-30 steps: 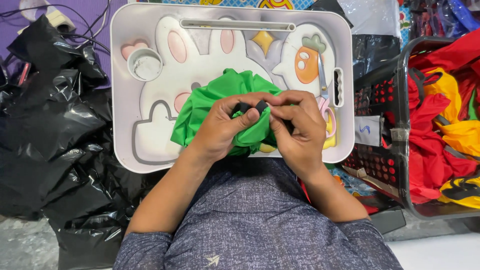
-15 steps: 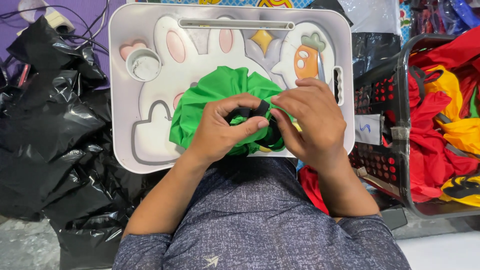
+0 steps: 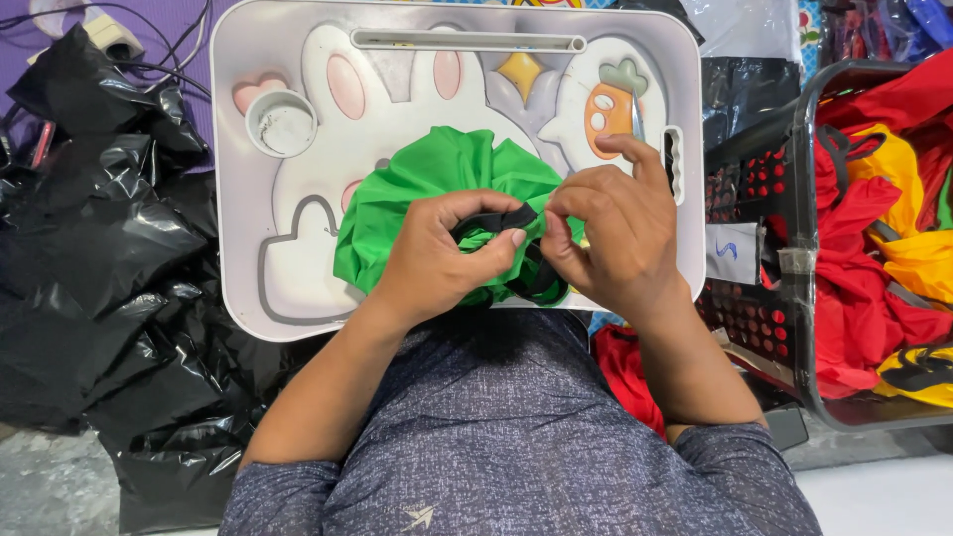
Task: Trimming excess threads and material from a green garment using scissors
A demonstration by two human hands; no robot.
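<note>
Your left hand (image 3: 437, 253) closes its grip on a black strap (image 3: 493, 220), thumb and fingers pinching it tight over a bunched green cloth (image 3: 427, 189). Your right hand (image 3: 606, 228) meets it from the other side, thumb and middle fingers shut on the same strap just beside the left thumb, the index finger lifted free. Below the two grips the strap runs on in a dark loop against the cloth.

The green cloth sits in the near middle of a white lap tray (image 3: 238, 199) moulded with a rabbit shape, gathered into a loose round bundle that touches both hands. It looks thin, light and slick, the kind of fabric that slumps and slides, so the firm hold is on the strap, which appears flatter and stiffer than the cloth it cinches.

On the tray, a small round cup recess (image 3: 281, 122) lies toward the far left corner, well apart from the cloth; an orange carrot figure (image 3: 608, 109) lies far right, just beyond your right index finger. Left of the tray, crumpled black plastic bags (image 3: 99, 258) are heaped. Right of it stands a dark basket (image 3: 794, 248) filled with red and yellow cloth (image 3: 874, 218).
</note>
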